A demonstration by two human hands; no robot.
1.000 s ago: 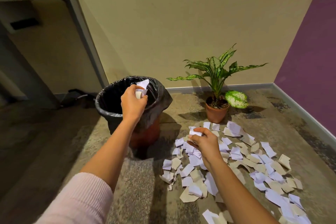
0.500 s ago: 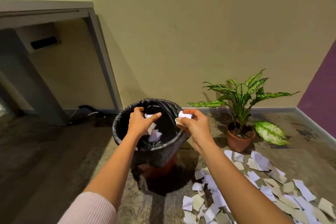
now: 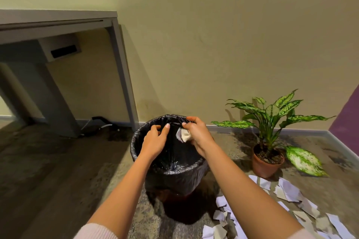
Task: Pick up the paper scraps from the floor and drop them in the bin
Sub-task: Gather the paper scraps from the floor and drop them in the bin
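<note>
Over the bin [image 3: 174, 178], the left hand [image 3: 153, 141] has emptied, fingers [image 3: 166, 128] apart, while the right hand [image 3: 200, 137] still pinches scraps [image 3: 184, 135].

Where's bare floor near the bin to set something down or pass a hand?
Bare floor runs left of the bin to the desk; a smaller patch lies between bin and pot. Right of the bin, this side of the pot, scraps crowd the floor.

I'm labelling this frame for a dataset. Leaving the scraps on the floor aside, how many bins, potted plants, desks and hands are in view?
Bin: 1
Potted plant: 1
Desk: 1
Hands: 2, the left hand and the right hand, which pinches paper scraps
Total: 5
</note>
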